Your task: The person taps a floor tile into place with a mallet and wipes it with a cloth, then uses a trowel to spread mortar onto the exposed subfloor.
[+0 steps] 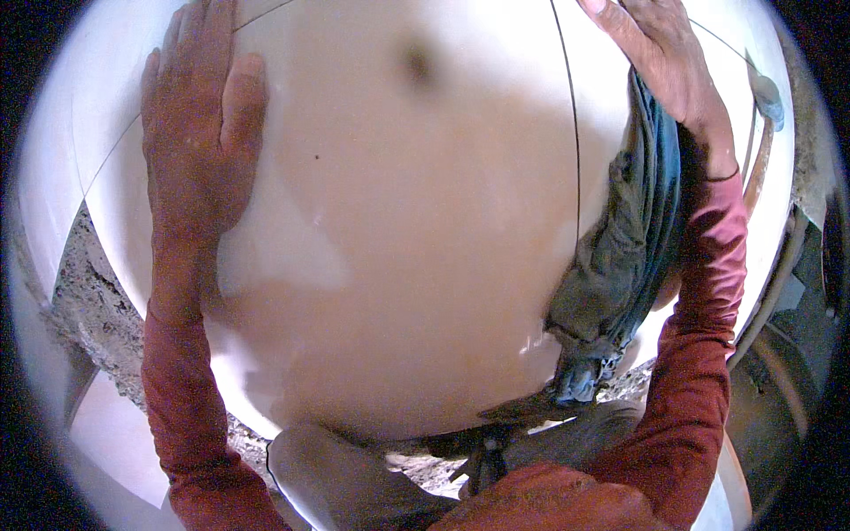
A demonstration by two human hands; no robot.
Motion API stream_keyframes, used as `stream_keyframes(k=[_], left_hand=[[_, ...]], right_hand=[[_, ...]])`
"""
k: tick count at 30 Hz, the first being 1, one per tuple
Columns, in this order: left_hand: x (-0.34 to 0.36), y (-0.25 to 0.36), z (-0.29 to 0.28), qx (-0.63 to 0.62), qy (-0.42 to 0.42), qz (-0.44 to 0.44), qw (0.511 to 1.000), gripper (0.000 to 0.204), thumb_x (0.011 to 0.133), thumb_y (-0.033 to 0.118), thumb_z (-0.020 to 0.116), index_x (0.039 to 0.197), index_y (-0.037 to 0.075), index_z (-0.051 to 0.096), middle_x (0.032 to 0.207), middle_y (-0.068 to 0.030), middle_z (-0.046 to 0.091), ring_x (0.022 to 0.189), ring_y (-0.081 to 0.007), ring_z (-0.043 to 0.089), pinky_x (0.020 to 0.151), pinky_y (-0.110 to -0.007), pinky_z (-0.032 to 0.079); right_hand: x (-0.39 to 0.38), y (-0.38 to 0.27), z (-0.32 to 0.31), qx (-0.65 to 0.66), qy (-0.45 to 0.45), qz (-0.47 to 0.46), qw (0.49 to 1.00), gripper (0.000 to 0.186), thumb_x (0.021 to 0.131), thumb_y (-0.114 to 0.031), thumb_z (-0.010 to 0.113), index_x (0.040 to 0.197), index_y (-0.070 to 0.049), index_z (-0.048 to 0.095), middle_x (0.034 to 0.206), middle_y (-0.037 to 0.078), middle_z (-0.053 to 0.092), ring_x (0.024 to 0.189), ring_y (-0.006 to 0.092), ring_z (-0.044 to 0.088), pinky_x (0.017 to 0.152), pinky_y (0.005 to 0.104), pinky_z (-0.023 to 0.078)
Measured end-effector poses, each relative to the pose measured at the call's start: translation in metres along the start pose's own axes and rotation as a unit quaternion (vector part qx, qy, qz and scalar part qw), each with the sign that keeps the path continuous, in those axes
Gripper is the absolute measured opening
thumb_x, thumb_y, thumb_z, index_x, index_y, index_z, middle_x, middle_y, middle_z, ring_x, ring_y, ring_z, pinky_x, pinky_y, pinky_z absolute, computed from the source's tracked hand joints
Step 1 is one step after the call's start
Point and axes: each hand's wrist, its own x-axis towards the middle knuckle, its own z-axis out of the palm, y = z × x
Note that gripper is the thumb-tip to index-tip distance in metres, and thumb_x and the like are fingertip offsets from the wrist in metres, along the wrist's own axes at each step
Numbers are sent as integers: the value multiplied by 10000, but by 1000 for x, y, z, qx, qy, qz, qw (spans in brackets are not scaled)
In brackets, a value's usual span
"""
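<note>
My left hand (199, 133) lies open on a large cream tile (416, 239) at the upper left, fingers stretched forward across a thin seam. My right hand (664, 62) is at the upper right on the pale surface, thumb out and fingers partly beyond the frame's top; nothing shows in its grip. A crumpled grey-blue cloth (602, 265) lies beside and partly beneath my right wrist and forearm. A dark blurry spot shows near the upper middle of the tile.
A tool with a wooden handle and pale blue head (767, 97) lies at the far right. Rough grey rubble (97, 292) shows past the surface's left edge, with a curved dark object (770, 398) at the lower right. My bent legs are below the near edge.
</note>
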Motion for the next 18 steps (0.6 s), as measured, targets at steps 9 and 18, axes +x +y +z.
stream_keyframes(k=[9,18], left_hand=[[0,-8,-3,12,7,3,1000,544,1051,347,364,1509,53,373,1563,-188,357,1455,-366,310,1198,-499,193],[-5,-4,-6,44,-43,-54,997,600,1038,393,394,1555,108,282,1612,-145,269,1488,-343,244,1195,-564,158]], right_hand=[[54,-46,-22,87,-3,82,993,933,917,-767,349,1541,-74,310,1580,214,273,1486,420,172,1206,563,151],[38,-51,16,-98,124,-45,986,546,1018,-328,483,1452,-5,414,1491,212,416,1365,454,384,1135,549,315]])
